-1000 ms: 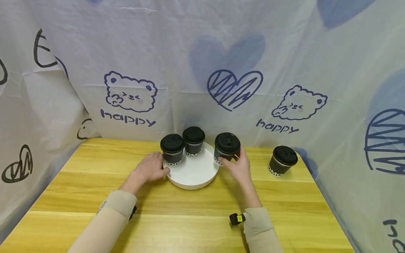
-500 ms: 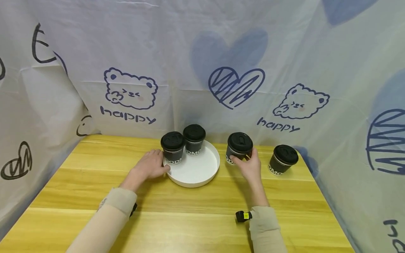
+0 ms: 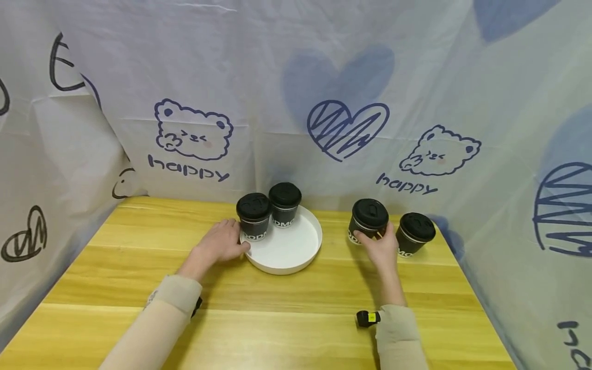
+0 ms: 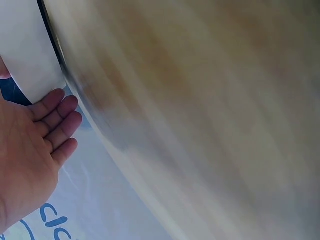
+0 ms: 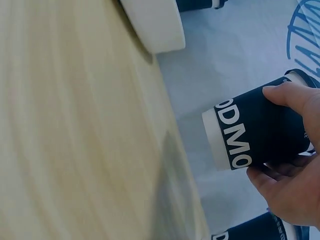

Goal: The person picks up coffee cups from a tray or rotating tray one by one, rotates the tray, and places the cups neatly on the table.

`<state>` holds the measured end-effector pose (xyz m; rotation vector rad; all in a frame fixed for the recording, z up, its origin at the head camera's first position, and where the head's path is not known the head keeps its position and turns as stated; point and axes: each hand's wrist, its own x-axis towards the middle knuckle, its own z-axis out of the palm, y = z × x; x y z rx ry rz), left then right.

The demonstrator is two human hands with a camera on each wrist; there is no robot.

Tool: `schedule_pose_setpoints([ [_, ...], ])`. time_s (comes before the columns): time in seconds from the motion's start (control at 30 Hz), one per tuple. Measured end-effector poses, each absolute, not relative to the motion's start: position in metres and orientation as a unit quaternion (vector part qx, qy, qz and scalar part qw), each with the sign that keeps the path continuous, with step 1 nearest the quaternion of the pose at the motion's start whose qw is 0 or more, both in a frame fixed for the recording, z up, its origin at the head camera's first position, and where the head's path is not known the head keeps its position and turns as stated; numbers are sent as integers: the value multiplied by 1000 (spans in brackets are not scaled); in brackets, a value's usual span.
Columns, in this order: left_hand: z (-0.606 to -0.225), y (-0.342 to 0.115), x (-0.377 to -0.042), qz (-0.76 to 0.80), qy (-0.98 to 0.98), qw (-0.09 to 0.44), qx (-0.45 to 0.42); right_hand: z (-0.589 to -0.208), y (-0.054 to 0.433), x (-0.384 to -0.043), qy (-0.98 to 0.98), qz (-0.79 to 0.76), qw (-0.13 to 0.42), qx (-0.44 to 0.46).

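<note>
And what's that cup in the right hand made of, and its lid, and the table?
Cup: probably matte paper, with printed letters. Lid: likely matte black plastic; its top looks moulded. Table: smooth wood or wood-look, from its yellow, streaky grain.

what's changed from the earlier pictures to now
The right hand has carried its held cup rightward, from the right edge of the white tray to beside the lone cup. Nothing was newly gripped or let go. The left hand stayed at the tray's left rim; the near cup and far cup in the tray, and the lone cup, stayed put.
</note>
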<state>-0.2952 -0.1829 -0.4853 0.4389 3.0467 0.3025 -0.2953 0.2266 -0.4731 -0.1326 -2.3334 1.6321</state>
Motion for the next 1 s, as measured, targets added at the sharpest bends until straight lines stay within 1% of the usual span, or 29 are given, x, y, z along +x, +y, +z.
schedule_pose_setpoints([
  [0.2,-484,-184,-298,96,985,25,139,-478,236,-294,-828,534,158,-65],
  [0.37,-485,-184,-298,98,985,30,136,-478,242,-295,-836,520,154,-82],
  [1.0,-487,-181,-296,110,985,46,124,-486,259,-289,-873,468,101,-98],
])
